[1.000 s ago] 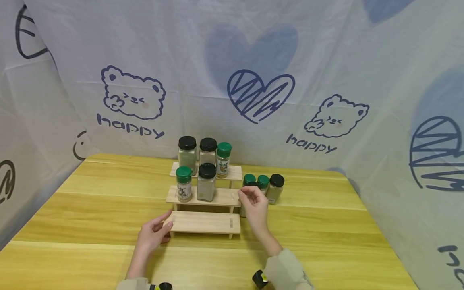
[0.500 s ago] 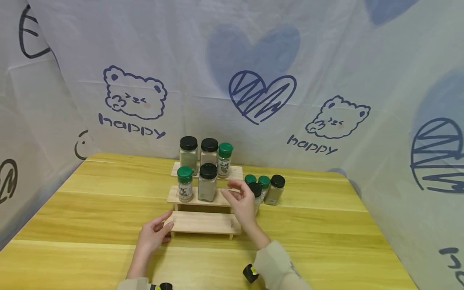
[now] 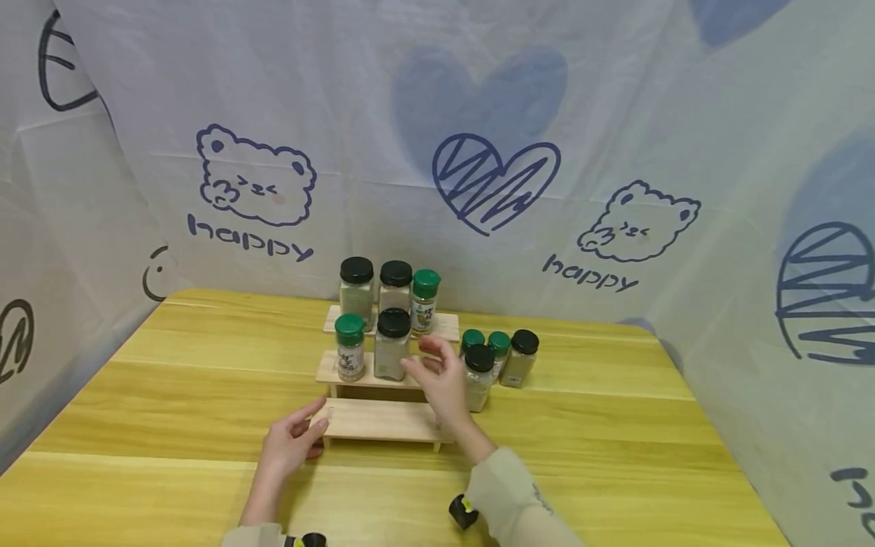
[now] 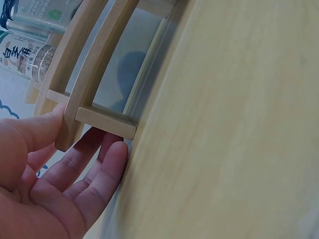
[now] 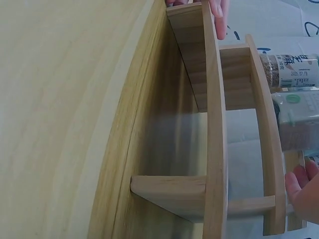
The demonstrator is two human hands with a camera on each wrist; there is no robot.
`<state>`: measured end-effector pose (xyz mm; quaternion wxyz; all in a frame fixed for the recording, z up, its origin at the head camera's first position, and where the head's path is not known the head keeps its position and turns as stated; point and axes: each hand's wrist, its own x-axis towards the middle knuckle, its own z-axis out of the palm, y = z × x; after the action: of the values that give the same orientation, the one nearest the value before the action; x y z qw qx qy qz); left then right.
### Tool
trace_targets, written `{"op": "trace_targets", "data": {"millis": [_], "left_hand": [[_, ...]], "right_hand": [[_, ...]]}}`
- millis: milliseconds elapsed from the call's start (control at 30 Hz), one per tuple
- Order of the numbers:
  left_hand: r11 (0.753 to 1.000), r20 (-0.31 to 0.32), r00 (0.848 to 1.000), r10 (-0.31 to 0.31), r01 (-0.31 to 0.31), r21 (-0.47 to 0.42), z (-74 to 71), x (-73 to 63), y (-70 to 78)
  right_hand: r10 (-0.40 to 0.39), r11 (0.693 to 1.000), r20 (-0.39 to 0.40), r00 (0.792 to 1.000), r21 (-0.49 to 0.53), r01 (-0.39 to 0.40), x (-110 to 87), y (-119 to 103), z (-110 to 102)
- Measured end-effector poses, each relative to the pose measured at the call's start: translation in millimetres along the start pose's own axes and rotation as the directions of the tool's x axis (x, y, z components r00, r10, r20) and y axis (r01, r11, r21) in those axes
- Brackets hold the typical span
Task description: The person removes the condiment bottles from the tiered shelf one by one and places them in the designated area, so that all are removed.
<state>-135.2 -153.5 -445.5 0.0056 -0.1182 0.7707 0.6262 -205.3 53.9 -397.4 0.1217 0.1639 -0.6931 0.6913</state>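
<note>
The jar point(image 3: 391, 358) stands upright, its long axis vertical, on the middle tier point(image 3: 368, 374) of the rack point(image 3: 424, 431), right of a green-capped bottle point(image 3: 351, 358). From here, the right hand point(image 3: 444, 389) is plainly nearer: its loosely bent fingers hold nothing and lie just beside the jar's right side, though I can't tell whether they touch it. The left hand point(image 3: 290, 442), lower and leftward, grips the bottom tier's point(image 3: 379, 418) left end.
</note>
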Motion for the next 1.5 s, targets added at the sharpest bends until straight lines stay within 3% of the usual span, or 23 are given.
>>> {"op": "trace_targets", "data": {"millis": [300,1133,1333,1500], "left_hand": [[1.0,0.002,1.0,0.001,-0.001,0.001,0.7,0.5,-0.6],[1.0,0.017,1.0,0.0,-0.001,0.02,-0.2,1.2,0.8],[1.0,0.019,1.0,0.004,-0.004,0.025,-0.8,0.5,0.4],[1.0,0.013,1.0,0.005,-0.005,0.03,-0.7,-0.2,0.1]], "right_hand": [[0.029,0.999,0.038,0.999,-0.03,-0.028,-1.3,-21.6,6.5],[0.084,0.993,0.117,0.99,-0.097,-0.072,5.5,-25.3,12.3],[0.074,0.994,0.11,0.991,-0.082,-0.065,7.6,-12.4,11.4],[0.081,0.995,0.093,0.992,-0.07,-0.075,4.6,-22.1,11.7]]}}
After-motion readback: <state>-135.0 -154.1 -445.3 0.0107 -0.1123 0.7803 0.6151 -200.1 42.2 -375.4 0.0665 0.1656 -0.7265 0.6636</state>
